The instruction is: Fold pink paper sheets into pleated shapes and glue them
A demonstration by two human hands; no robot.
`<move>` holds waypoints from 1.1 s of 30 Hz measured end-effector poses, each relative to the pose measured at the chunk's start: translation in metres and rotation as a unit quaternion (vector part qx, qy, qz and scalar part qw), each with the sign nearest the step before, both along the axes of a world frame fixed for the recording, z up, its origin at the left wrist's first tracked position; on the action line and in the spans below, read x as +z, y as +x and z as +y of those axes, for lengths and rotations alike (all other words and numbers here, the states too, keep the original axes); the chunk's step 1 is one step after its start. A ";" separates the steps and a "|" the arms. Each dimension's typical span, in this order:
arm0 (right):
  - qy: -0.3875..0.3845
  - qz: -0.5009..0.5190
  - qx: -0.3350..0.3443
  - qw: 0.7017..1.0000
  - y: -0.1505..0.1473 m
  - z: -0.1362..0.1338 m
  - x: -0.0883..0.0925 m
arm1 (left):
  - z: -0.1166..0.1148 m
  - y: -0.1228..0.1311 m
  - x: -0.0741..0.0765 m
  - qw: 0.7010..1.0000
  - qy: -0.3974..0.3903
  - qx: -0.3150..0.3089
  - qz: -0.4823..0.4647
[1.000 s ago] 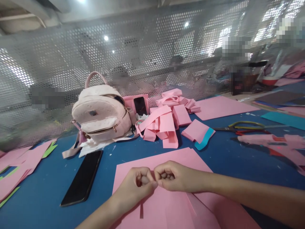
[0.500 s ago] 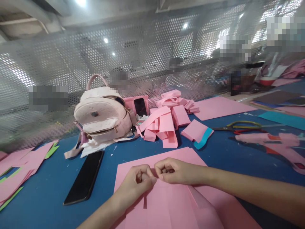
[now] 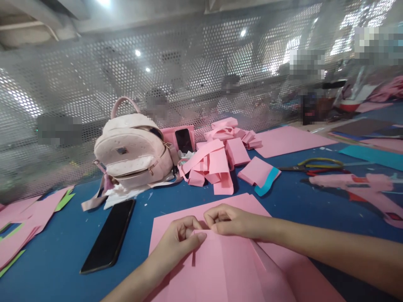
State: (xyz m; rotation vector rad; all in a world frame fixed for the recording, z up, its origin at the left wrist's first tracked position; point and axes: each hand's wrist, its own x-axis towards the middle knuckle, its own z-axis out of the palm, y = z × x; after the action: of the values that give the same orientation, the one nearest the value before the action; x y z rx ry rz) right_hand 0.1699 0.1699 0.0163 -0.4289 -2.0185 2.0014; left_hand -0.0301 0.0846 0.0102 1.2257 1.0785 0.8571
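Blue tabletop (image 3: 59, 256). At left, loose pink sheets (image 3: 40, 209) lie overlapped, with green edges showing beneath. Right of these, a black smartphone (image 3: 108, 237) lies flat; beyond it a pale pink mini backpack (image 3: 135, 147) stands, its front pocket partly unzipped. Near centre, the left hand (image 3: 182, 241) pinches the far edge of a folded pink paper piece (image 3: 214, 268), thumb on the near face, fingers behind. This piece lies over a larger flat pink sheet (image 3: 163, 226), its far edge raised between the hands. The right hand (image 3: 229, 220), just beside the left, looks pinched on the same edge; its fingertips are partly hidden. Possible faults, as judged: uneven pull between the two pinches could skew or tear the edge; a loose thumb could let a crease spring open; the like-coloured sheet beneath could be caught by mistake. Beyond the hands sits a heap of pink paper pieces (image 3: 217, 155), then a pink packet with a blue strip (image 3: 258, 172). At right, scissors (image 3: 324, 165) and a pink hot-glue gun (image 3: 368, 184) lie near the right forearm; a careless elbow could knock the gun.
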 end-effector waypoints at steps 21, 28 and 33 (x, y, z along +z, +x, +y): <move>0.062 -0.049 0.030 0.996 0.000 -0.007 0.005 | -0.006 0.004 0.002 0.991 0.000 -0.071 0.115; 0.085 -0.049 0.012 0.995 -0.001 -0.013 0.005 | -0.008 0.006 0.000 0.990 0.008 -0.076 0.118; 0.058 -0.001 0.006 0.998 0.002 -0.009 0.001 | -0.007 0.001 -0.002 0.991 0.016 -0.081 0.102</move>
State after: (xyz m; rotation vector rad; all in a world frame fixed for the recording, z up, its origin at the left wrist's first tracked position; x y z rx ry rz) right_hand 0.1722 0.1608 0.0171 -0.3937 -2.1292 1.8797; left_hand -0.0288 0.0781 0.0081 1.4313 1.1136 0.6366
